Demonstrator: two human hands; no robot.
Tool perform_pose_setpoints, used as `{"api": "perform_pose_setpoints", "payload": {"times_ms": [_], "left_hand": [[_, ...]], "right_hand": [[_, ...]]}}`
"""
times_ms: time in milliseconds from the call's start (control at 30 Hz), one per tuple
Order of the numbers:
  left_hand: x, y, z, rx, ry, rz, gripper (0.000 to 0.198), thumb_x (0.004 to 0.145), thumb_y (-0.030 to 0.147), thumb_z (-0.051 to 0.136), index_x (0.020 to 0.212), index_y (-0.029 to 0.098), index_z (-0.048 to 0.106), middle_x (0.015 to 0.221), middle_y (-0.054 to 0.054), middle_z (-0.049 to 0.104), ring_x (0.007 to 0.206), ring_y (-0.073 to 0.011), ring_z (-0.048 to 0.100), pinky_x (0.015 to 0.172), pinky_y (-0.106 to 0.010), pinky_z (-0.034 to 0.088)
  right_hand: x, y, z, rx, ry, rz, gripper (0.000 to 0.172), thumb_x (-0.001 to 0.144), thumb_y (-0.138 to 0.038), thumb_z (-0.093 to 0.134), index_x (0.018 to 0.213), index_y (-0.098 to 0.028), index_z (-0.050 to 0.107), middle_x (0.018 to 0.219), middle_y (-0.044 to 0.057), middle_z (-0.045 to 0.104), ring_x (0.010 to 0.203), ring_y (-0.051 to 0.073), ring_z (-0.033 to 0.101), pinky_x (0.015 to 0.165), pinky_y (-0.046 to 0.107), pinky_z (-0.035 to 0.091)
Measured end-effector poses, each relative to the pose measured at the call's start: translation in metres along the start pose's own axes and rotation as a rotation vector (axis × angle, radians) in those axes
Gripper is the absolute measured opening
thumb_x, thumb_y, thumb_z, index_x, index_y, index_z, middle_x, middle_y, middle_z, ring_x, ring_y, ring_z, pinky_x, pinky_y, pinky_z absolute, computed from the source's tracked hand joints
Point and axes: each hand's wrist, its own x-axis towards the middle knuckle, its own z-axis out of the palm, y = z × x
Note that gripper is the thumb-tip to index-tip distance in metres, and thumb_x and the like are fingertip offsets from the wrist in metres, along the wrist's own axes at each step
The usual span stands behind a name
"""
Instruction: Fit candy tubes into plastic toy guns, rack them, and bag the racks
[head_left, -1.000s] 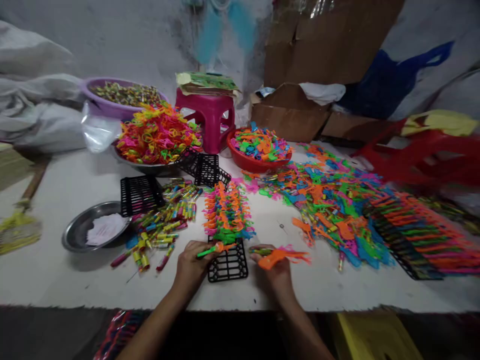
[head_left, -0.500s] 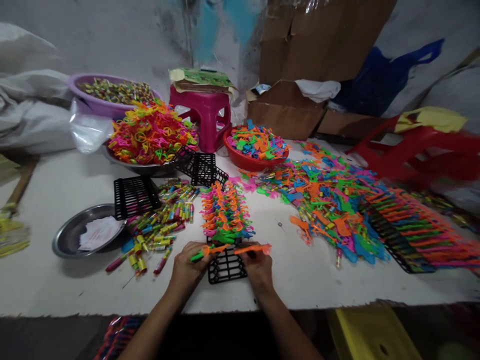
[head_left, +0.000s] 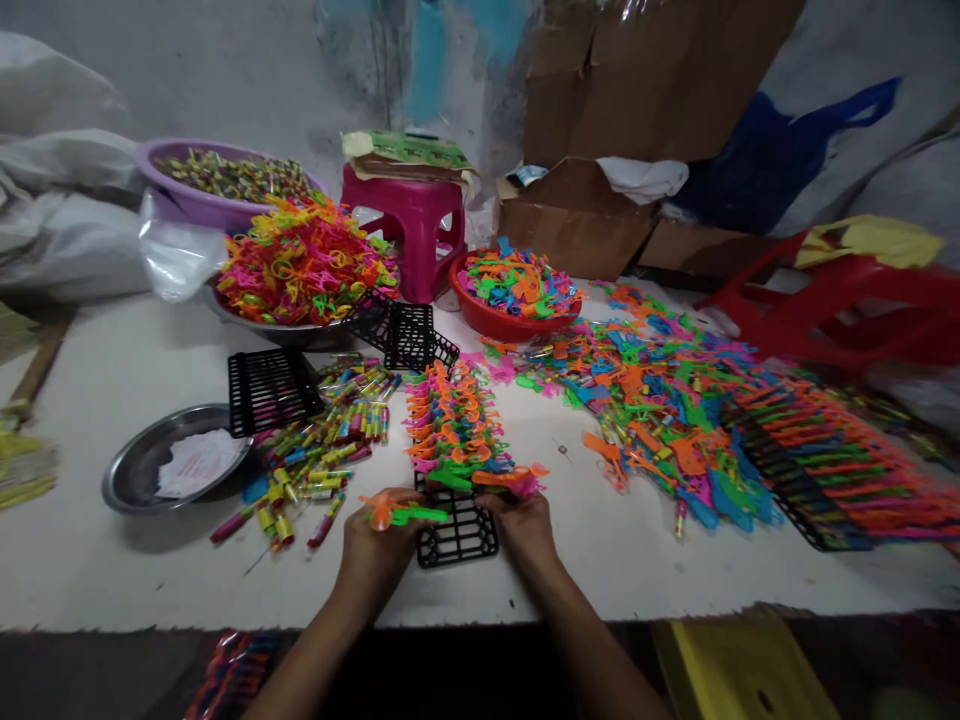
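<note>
Where my left hand (head_left: 369, 550) is working: just left of the rack (head_left: 457, 548), thumb and fingers are pinching nearly closed on a green-orange toy (head_left: 412, 515), which is partly hiding their tips.
Right hand (head_left: 526, 527): it is gripping an orange toy (head_left: 501, 479) by the rack's right edge, leaving little gap between the fingers; whether that toy is sitting in the rack, I am not able to tell.
Pointing: the green-orange toy is lying crosswise, its green end pointing right toward my other fingers, its orange end pointing left; the orange toy is also running left to right, with some pink showing near its right end.
Handling: I am judging both toys light, slick and fairly stiff, their thin ends probably bending easily; mid-body is looking like the surest place for pinching.
Rack: its long axis is running away from me, its bare near end lying between my hands; I am guessing it is light and rigid, best held by the side edges.
Row (head_left: 450, 420): packed toys are standing close together just beyond my fingers.
Tubes (head_left: 364, 425): they are lying heaped beyond my left fingers, leftward, near the metal bowl (head_left: 124, 465).
Pile (head_left: 660, 400): loose toys are spreading well right of my right fingers.
</note>
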Motion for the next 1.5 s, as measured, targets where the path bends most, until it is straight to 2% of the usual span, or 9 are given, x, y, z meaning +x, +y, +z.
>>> {"api": "perform_pose_setpoints", "payload": {"times_ms": [233, 400, 533, 800, 900, 1000, 1133, 1300, 1500], "left_hand": [[0.007, 0.0, 0.005, 0.29, -0.006, 0.124, 0.014, 0.068, 0.022, 0.058, 0.076, 0.022, 0.069, 0.081, -0.003, 0.07, 0.077, -0.0192, 0.064, 0.07, -0.029, 0.05], [0.011, 0.004, 0.006, 0.318, -0.033, 0.083, 0.013, 0.071, 0.026, 0.056, 0.075, 0.022, 0.069, 0.081, -0.002, 0.069, 0.077, -0.0184, 0.063, 0.071, -0.03, 0.049], [0.009, -0.001, 0.008, 0.33, 0.041, 0.017, 0.018, 0.07, 0.037, 0.06, 0.076, 0.022, 0.068, 0.073, -0.001, 0.067, 0.069, -0.0181, 0.062, 0.067, -0.029, 0.049], [0.002, -0.012, 0.013, 0.336, 0.07, 0.091, 0.017, 0.073, 0.035, 0.059, 0.077, 0.019, 0.062, 0.069, -0.001, 0.064, 0.063, -0.0157, 0.06, 0.061, -0.026, 0.047], [0.003, -0.013, 0.016, 0.32, 0.079, 0.09, 0.02, 0.072, 0.037, 0.061, 0.08, 0.019, 0.064, 0.074, -0.002, 0.066, 0.07, -0.0167, 0.061, 0.064, -0.027, 0.048], [0.005, -0.015, 0.017, 0.36, 0.062, 0.133, 0.019, 0.074, 0.036, 0.058, 0.08, 0.02, 0.066, 0.081, -0.003, 0.066, 0.078, -0.0183, 0.061, 0.07, -0.03, 0.048], [0.008, -0.008, 0.016, 0.454, 0.057, 0.155, 0.019, 0.073, 0.036, 0.059, 0.074, 0.02, 0.067, 0.074, -0.005, 0.066, 0.075, -0.0215, 0.059, 0.068, -0.033, 0.044], [0.012, 0.007, 0.014, 0.714, 0.028, 0.204, 0.016, 0.072, 0.035, 0.061, 0.069, 0.02, 0.066, 0.065, -0.005, 0.063, 0.07, -0.0229, 0.056, 0.067, -0.035, 0.039], [0.014, 0.011, 0.012, 0.727, 0.002, 0.159, 0.018, 0.072, 0.036, 0.059, 0.067, 0.019, 0.063, 0.067, -0.004, 0.064, 0.07, -0.0228, 0.057, 0.066, -0.033, 0.036]], "right_hand": [[-0.001, 0.0, 0.001, -0.019, 0.002, -0.008, 0.024, 0.056, -0.026, 0.073, 0.078, -0.017, 0.069, 0.081, 0.004, 0.071, 0.079, 0.023, 0.065, 0.077, 0.035, 0.05], [-0.001, -0.002, 0.003, -0.043, 0.026, -0.006, 0.024, 0.053, -0.026, 0.074, 0.075, -0.017, 0.069, 0.082, 0.005, 0.07, 0.079, 0.023, 0.063, 0.074, 0.034, 0.05], [-0.007, -0.003, 0.007, -0.012, 0.075, -0.013, 0.018, 0.057, -0.031, 0.071, 0.067, -0.017, 0.066, 0.074, 0.003, 0.066, 0.073, 0.02, 0.062, 0.07, 0.032, 0.05], [-0.017, -0.001, 0.004, -0.144, 0.06, -0.152, 0.009, 0.067, -0.028, 0.065, 0.067, -0.02, 0.066, 0.075, 0.003, 0.061, 0.079, 0.019, 0.057, 0.068, 0.029, 0.046], [-0.012, 0.001, 0.004, -0.283, 0.025, -0.209, 0.008, 0.069, -0.027, 0.063, 0.065, -0.021, 0.066, 0.073, 0.002, 0.062, 0.076, 0.018, 0.056, 0.07, 0.03, 0.044], [-0.008, 0.001, 0.007, -0.341, 0.051, -0.169, 0.009, 0.068, -0.03, 0.064, 0.067, -0.021, 0.067, 0.072, 0.002, 0.065, 0.074, 0.019, 0.058, 0.07, 0.031, 0.044], [-0.006, -0.003, 0.01, -0.384, 0.1, -0.083, 0.017, 0.063, -0.032, 0.067, 0.074, -0.02, 0.069, 0.075, 0.003, 0.067, 0.078, 0.022, 0.06, 0.073, 0.032, 0.046], [-0.003, -0.003, 0.011, -0.395, 0.075, -0.117, 0.013, 0.063, -0.029, 0.067, 0.075, -0.023, 0.07, 0.078, 0.002, 0.069, 0.079, 0.022, 0.061, 0.076, 0.032, 0.046], [-0.001, -0.005, 0.009, -0.365, -0.003, -0.161, 0.014, 0.063, -0.026, 0.067, 0.077, -0.025, 0.069, 0.081, 0.001, 0.068, 0.078, 0.021, 0.061, 0.073, 0.031, 0.047]]}}
